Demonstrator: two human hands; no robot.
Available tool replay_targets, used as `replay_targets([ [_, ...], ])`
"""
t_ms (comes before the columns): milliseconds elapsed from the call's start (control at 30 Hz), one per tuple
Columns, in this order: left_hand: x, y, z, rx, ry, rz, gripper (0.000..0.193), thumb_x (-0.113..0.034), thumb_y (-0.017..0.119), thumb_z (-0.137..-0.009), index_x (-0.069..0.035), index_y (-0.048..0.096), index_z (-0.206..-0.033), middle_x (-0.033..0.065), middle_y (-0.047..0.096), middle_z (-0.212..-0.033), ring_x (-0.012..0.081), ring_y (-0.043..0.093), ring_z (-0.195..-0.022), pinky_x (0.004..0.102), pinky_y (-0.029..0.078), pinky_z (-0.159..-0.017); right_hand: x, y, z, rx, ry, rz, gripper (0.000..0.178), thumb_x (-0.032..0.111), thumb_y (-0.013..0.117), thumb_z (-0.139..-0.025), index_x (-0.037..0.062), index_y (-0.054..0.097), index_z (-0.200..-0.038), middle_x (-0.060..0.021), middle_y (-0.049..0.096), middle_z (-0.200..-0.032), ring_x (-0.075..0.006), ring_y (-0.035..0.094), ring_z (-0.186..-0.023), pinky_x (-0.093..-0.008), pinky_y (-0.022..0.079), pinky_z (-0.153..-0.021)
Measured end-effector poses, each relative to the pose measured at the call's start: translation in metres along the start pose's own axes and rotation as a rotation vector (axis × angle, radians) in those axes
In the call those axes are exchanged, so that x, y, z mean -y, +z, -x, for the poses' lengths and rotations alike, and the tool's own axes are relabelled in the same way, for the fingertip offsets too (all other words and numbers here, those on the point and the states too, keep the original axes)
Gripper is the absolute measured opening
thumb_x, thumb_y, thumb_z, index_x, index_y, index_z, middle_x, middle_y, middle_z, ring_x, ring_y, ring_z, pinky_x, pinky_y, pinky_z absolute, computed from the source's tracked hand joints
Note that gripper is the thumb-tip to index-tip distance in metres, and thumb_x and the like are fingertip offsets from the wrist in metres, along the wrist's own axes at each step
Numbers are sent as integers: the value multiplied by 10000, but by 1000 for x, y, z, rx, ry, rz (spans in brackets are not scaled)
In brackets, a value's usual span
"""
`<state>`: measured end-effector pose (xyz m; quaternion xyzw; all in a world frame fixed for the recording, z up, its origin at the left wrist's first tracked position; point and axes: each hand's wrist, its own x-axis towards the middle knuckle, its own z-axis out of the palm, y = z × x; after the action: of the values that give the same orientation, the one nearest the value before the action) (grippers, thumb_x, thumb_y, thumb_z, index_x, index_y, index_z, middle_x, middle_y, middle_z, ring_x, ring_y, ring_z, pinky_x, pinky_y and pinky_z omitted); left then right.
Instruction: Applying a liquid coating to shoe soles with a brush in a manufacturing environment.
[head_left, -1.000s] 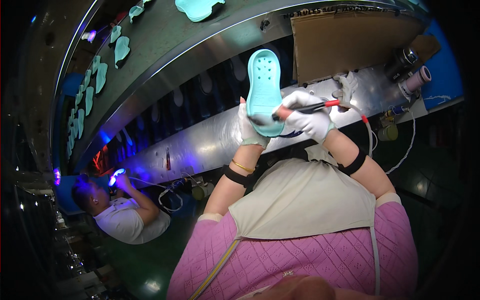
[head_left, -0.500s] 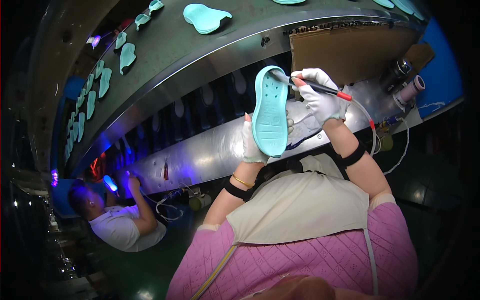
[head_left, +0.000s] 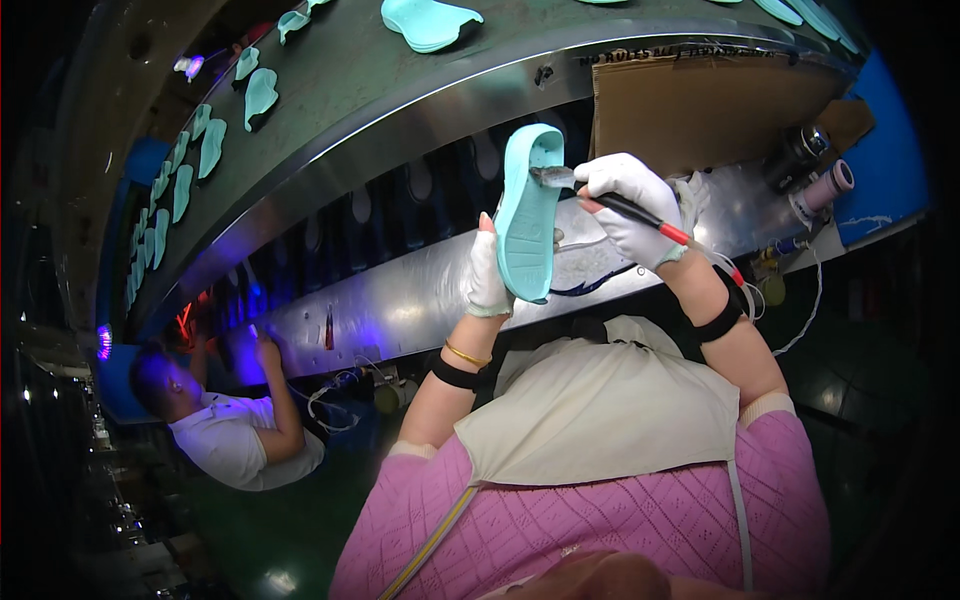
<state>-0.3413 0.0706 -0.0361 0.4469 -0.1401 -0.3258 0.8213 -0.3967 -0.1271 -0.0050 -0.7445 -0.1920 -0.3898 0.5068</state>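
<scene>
A turquoise foam shoe sole [head_left: 527, 235] with a raised rim stands tilted up before me, toe end away. My left hand [head_left: 487, 278], in a white fingerless-tipped glove, grips it by the left side near the heel; the fingers behind it are mostly hidden. My right hand [head_left: 630, 205], gloved alike, is closed round a black-handled brush [head_left: 553, 178] with a red band and a thin hose at its rear. The brush's tip lies against the inside of the sole near the toe's right edge. A white pad [head_left: 590, 262] with a dark rim lies on the bench below.
The metal bench [head_left: 425, 283] runs leftward to a co-worker [head_left: 245, 430]. Behind it, a green conveyor belt [head_left: 335, 90] carries several turquoise pieces [head_left: 430, 22]. Cardboard [head_left: 690, 110], a black flask [head_left: 800, 155] and a pink bottle [head_left: 828, 185] stand at right. White hose [head_left: 812, 310] hangs there.
The brush tip has moved from the toe's upper rim down to its right side. The sole has turned slightly and shifted left with my left hand. The co-worker's lit piece has moved out of sight.
</scene>
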Motion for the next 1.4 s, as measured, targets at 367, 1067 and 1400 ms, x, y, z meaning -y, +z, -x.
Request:
replay_targets([
  [367, -20, -3, -4, 30, 119, -17, 604, -498, 258, -957, -84, 276, -1396, 111, 594, -1066, 175, 589, -914, 308, 471, -833, 18, 8, 8, 398, -20, -107, 169, -66, 653, -673, 54, 584, -768, -114, 617, -897, -252, 605, -821, -310, 481, -728],
  [1067, -301, -100, -89, -730, 583, -1148, 432, -113, 358, -894, -40, 408, -1316, 136, 516, -1235, 239, 574, -968, 313, 477, -817, 15, -12, 7, 70, 241, -172, 150, -91, 638, -725, 19, 577, -806, -89, 590, -903, -168, 577, -845, -273, 464, -758],
  [1400, -347, -128, -72, -877, 122, -2376, 302, -214, 608, -740, -174, 663, -1034, 122, 594, -1141, 284, 558, -1059, 386, 360, -998, 6, 1, 9, 67, 232, -153, 161, -86, 655, -717, 23, 584, -812, -74, 603, -884, -170, 586, -821, -271, 472, -738],
])
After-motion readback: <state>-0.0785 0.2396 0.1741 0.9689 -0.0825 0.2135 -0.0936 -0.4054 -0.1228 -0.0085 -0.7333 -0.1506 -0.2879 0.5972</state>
